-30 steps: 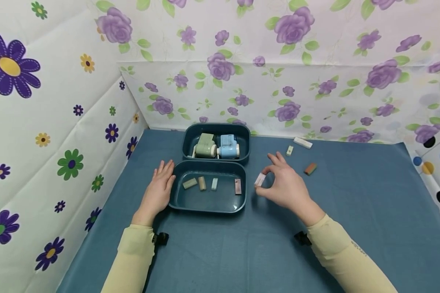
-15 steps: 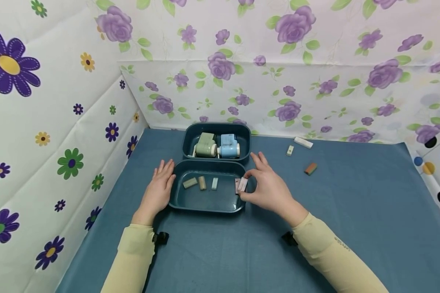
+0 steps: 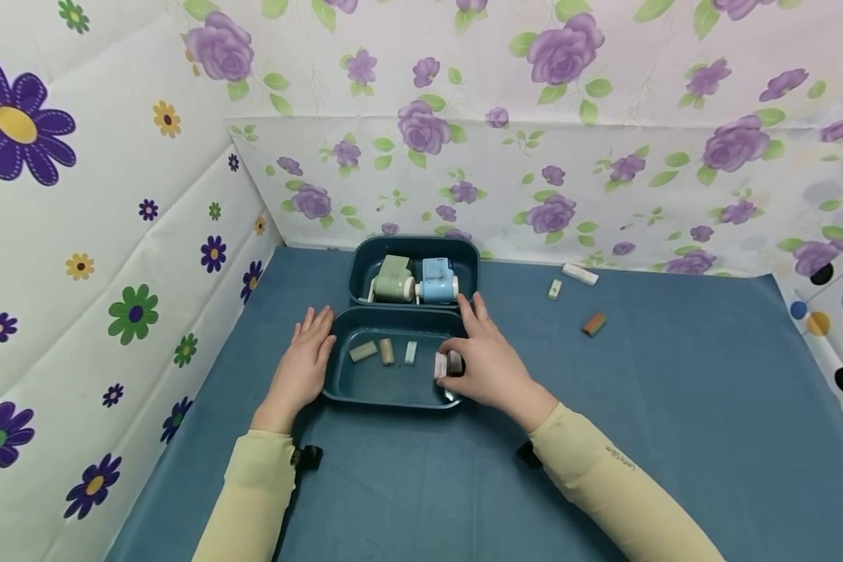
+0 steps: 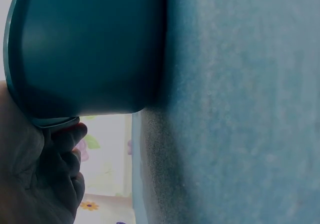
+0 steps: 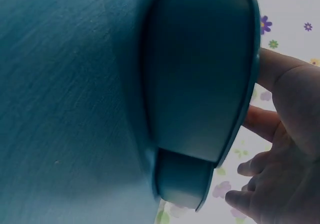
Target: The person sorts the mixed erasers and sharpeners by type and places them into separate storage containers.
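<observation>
My right hand [image 3: 495, 367] pinches a small pale pink eraser [image 3: 440, 365] between thumb and forefinger, over the right end of the front dark teal tray [image 3: 393, 405]. A darker pink eraser [image 3: 455, 362] lies in that tray, partly covered by the hand. My left hand [image 3: 300, 367] rests on the tray's left rim, fingers straight. Further left in the tray lie a grey-green eraser [image 3: 363, 351], a tan one [image 3: 387, 351] and a light blue one [image 3: 410, 353]. In the right wrist view the tray wall [image 5: 200, 69] hides the held eraser.
A second teal tray [image 3: 472, 269] behind holds a green crank sharpener [image 3: 394, 279] and a blue one [image 3: 437, 279]. On the cloth to the right lie a white eraser [image 3: 579, 274], a small pale green one [image 3: 554, 289] and an orange-and-green one [image 3: 593, 324].
My right hand has carried the pale pink eraser leftward from beside the front tray, across its right rim, to above its inside. The left hand has stayed in place.
</observation>
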`<action>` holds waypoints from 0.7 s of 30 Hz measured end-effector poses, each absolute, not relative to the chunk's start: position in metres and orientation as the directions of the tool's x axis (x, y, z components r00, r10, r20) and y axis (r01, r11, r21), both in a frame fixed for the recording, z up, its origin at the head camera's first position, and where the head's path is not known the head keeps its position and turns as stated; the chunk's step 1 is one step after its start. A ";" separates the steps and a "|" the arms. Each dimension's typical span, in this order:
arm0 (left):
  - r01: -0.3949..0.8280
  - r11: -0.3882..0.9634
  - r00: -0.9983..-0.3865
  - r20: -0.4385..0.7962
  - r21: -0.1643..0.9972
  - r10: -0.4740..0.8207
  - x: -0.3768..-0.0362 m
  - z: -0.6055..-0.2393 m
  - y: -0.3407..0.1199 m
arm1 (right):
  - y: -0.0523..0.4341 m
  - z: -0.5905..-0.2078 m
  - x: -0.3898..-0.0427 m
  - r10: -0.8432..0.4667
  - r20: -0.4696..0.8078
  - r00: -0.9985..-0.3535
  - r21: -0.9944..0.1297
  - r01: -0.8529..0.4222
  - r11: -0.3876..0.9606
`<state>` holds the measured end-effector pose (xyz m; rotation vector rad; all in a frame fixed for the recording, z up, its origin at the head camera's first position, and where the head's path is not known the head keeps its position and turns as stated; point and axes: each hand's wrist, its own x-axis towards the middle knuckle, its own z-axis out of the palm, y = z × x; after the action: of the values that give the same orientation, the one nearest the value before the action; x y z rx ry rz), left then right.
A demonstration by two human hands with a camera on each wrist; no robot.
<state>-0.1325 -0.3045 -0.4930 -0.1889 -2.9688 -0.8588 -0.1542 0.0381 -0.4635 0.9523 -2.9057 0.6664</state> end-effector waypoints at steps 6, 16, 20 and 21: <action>0.134 0.835 -0.991 0.075 0.534 0.111 -0.133 -0.492 -0.305 | 0.031 -0.465 -0.159 -0.556 0.114 -0.824 -0.367 -0.555 0.747; 0.142 0.833 -0.990 0.093 0.535 0.109 -0.131 -0.494 -0.304 | 0.034 -0.469 -0.158 -0.553 0.115 -0.825 -0.395 -0.549 0.736; 0.147 0.832 -0.989 0.104 0.535 0.108 -0.131 -0.494 -0.303 | 0.037 -0.468 -0.158 -0.546 0.149 -0.825 -0.414 -0.553 0.723; 0.147 0.832 -0.989 0.105 0.535 0.108 -0.132 -0.494 -0.304 | 0.038 -0.468 -0.158 -0.543 0.158 -0.825 -0.421 -0.553 0.719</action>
<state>-0.1317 -0.3035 -0.4938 -0.2049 -2.9391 -0.8671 -0.1577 0.0376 -0.4680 0.9217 -2.8903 0.7197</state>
